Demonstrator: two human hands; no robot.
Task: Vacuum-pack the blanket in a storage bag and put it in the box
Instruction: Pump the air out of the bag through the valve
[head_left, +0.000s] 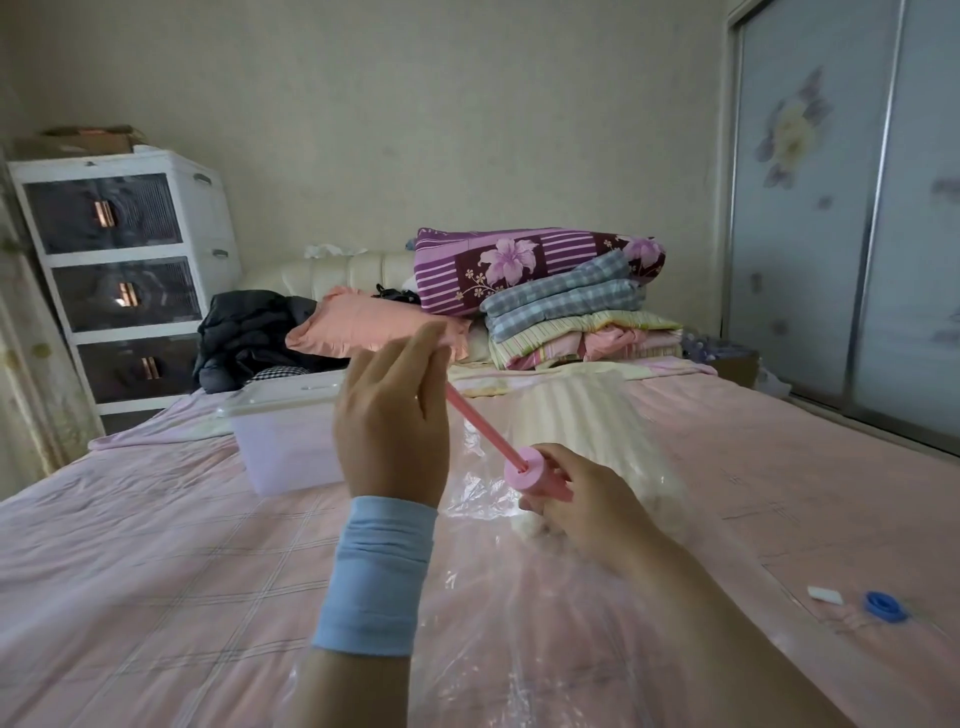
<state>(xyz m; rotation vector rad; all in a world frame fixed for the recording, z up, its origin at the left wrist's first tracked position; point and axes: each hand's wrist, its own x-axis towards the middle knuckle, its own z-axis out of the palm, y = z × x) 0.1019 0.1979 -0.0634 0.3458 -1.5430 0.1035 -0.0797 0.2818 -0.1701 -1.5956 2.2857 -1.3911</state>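
Pump rod (480, 423) slants up into the curled left hand (392, 415), and the right hand (587, 509) clasps the pink barrel (537, 475) on the clear bag (483, 493) holding the blanket (582, 410), right of the box (285, 447).

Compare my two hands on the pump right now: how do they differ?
Height: the left hand is raised above the bed, while the right hand sits low on the bag.
Grip: the left hand holds the top end of the rod, which is drawn out; the right hand holds the barrel.
Wear: the left wrist has a blue wristband; the right wrist is bare.
Both grip the same pink pump.
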